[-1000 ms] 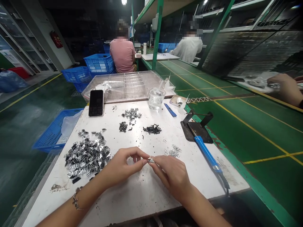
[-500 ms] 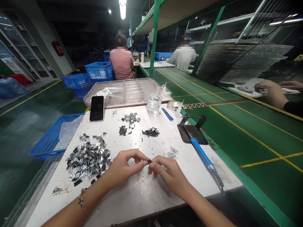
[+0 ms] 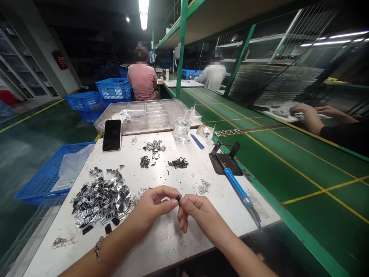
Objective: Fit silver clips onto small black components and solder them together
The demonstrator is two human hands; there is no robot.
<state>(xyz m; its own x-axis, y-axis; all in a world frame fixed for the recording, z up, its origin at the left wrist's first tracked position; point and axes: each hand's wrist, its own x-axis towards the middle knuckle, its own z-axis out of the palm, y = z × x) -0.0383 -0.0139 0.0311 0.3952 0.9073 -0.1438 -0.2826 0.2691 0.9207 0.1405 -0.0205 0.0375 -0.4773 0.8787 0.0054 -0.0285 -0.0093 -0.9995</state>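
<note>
Over the white table (image 3: 144, 250), my left hand (image 3: 157, 204) and my right hand (image 3: 194, 209) meet fingertip to fingertip. Both pinch one small dark part (image 3: 178, 199), partly covered by the fingers. A large heap of silver and black pieces (image 3: 100, 200) lies left of my left hand. Beyond my hands are two small piles of black bits (image 3: 178, 163) (image 3: 144, 161) and a pile of silver pieces (image 3: 155, 146). Thin wire-like metal pieces (image 3: 204, 186) lie just past my right hand.
A blue soldering iron (image 3: 238, 188) rests on its black stand (image 3: 227, 163) at the right. Farther back are a phone (image 3: 112, 135), a glass of water (image 3: 181, 129), a blue tool (image 3: 197, 141) and a clear divided box (image 3: 147, 115). Other people sit beyond; someone's hands (image 3: 308, 113) show at right.
The view has shifted, so the table and its items appear farther left. My right hand's lower fingers extend downward more, and the dark part between my fingertips shows more.
</note>
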